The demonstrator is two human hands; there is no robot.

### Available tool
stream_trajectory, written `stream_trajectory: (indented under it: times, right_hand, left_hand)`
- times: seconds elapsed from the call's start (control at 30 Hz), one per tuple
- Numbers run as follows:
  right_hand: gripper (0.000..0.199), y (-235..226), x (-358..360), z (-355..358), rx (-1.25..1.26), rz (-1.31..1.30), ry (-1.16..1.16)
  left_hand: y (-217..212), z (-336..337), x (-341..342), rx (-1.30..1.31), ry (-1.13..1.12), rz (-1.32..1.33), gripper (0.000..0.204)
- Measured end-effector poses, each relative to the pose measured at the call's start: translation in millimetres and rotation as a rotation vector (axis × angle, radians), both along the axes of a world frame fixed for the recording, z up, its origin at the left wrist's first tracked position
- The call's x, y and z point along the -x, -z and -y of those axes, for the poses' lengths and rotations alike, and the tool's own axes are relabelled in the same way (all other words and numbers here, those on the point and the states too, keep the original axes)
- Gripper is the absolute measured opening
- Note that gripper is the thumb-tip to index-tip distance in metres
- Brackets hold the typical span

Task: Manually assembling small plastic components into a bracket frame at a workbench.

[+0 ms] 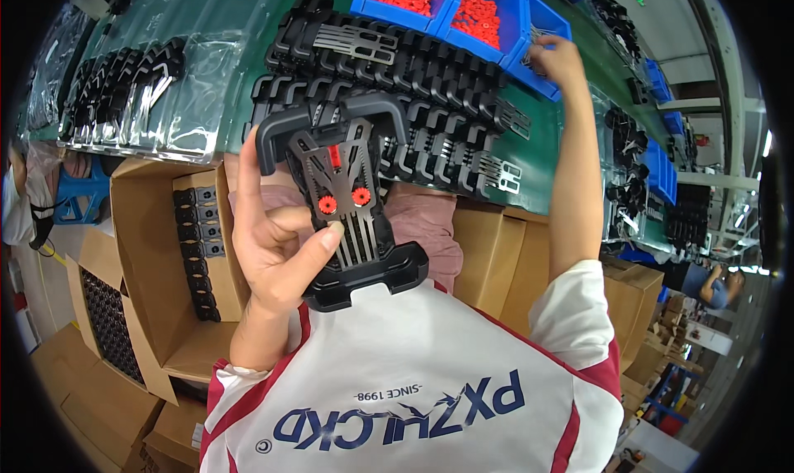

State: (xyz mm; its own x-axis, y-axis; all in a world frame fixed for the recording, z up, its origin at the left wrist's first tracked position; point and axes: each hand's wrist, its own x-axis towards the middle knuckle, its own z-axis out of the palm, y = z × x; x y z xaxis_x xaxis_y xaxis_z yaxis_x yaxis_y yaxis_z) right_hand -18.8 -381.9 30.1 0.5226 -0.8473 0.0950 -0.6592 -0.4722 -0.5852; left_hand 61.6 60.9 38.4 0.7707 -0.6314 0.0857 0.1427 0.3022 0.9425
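Observation:
My left hand (281, 246) grips a black plastic holder (382, 229) upright in front of my chest, thumb on its front face. Two curved arms spread from its top, and a wide ledge forms its bottom. A slotted grey metal plate (357, 225) lies on its front, with a red gear (328, 204), a second red gear (361, 196) and a red strip (335, 156) above them. My right hand (559, 61) reaches into the rightmost blue bin (542, 86), fingers curled together among small metallic pieces. What they pinch is too small to make out.
Two blue bins hold small red parts (478, 18). Rows of black holders (413, 68) lie on the green table (533, 146), some bearing metal plates. More black parts (124, 80) lie on plastic sheeting at left. An open cardboard box (149, 217) stands below. Another person (718, 289) is far right.

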Motion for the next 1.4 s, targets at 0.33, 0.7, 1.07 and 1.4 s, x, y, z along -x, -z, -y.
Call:
stream_trajectory:
  times: [0.33, 0.7, 1.07, 1.4]
  right_hand:
    - [0.014, 5.3, -11.8, 53.8, -0.256, -0.052, 0.109]
    - [0.014, 14.1, -20.9, 52.7, 0.105, -0.312, 0.022]
    - [0.012, -17.6, 1.8, 23.8, -0.315, 0.216, 0.038]
    - [0.015, -22.7, 8.5, 15.9, -0.429, 0.720, 0.008]
  left_hand:
    - [1.0, -4.3, -5.2, 0.054, -0.068, 0.016, 0.093]
    - [5.7, -5.0, -5.5, 0.040, -0.030, 0.059, 0.092]
    - [4.4, -1.9, -3.8, 0.054, -0.061, -0.034, 0.093]
    - [5.6, 2.0, -6.6, 0.046, -0.068, -0.037, 0.091]
